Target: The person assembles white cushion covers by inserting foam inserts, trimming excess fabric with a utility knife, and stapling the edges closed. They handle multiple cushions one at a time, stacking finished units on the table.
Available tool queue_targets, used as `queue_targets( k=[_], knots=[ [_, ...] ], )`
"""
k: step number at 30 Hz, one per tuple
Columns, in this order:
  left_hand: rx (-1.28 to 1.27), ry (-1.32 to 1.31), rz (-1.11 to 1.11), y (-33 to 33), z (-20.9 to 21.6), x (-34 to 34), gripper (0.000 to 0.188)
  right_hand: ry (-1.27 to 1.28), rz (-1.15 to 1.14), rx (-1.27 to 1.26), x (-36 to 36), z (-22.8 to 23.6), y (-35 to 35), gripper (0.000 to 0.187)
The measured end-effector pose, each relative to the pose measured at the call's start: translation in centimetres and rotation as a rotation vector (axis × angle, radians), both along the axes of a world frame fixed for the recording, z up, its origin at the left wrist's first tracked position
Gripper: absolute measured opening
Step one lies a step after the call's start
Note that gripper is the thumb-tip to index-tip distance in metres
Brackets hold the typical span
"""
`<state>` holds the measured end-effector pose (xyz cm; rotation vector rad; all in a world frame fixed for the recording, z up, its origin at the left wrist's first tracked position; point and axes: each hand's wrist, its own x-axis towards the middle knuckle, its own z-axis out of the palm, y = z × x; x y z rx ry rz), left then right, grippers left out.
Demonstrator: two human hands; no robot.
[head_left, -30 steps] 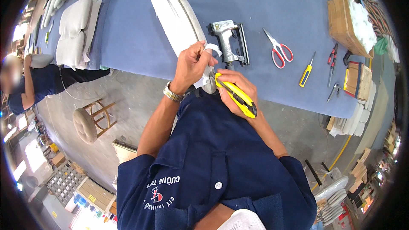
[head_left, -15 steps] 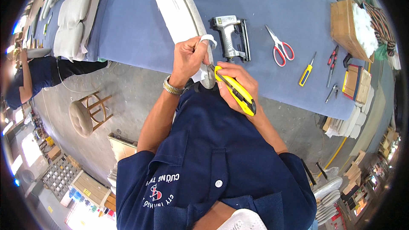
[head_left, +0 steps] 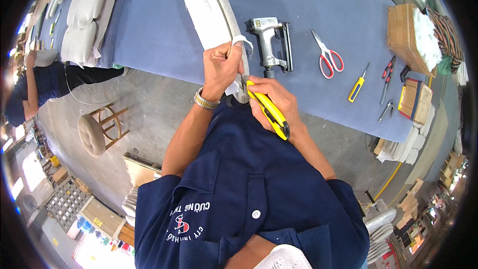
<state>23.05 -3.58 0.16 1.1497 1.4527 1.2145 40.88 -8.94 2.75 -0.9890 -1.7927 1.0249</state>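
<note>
Pinching a white strip [head_left: 240, 38], fingers of the left hand [head_left: 221, 66] hold a grey-and-white padded piece [head_left: 203, 12] over the near edge of the bench [head_left: 159, 25]; the right hand [head_left: 283, 98] has fingers wrapped around a yellow cutter [head_left: 269, 111].

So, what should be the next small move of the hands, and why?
Perhaps the right hand should guide the yellow knife a short way along the padded piece: the knife's front is at its near end, while the left hand pinches a white strip that curls above the fist.
</note>
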Motion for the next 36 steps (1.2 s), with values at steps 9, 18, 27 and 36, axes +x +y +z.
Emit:
queue_targets(
  k=[9, 18, 27, 36],
  knots=[
    [-0.046, -0.155, 0.175, 2.0, 0.5, -0.6, 0.053, 0.03, 0.044, -0.09, 0.7, -1.1, -1.5, 0.026],
    [0.266, 0.821, -0.001, 1.1, -0.5, 0.1, 0.05, 0.259, -0.36, -0.264, 6.9, -1.2, 2.4, 0.013],
    [0.271, 0.665, 0.189, -1.4, -1.5, -4.7, 0.044, -0.783, -0.76, -0.348, 26.3, -15.8, 3.1, 0.05],
    [-0.156, 0.399, 0.608, -5.5, -8.8, -14.9, 0.038, -0.4, -0.097, -0.363, 6.1, -12.4, 10.2, 0.051]
  ],
)
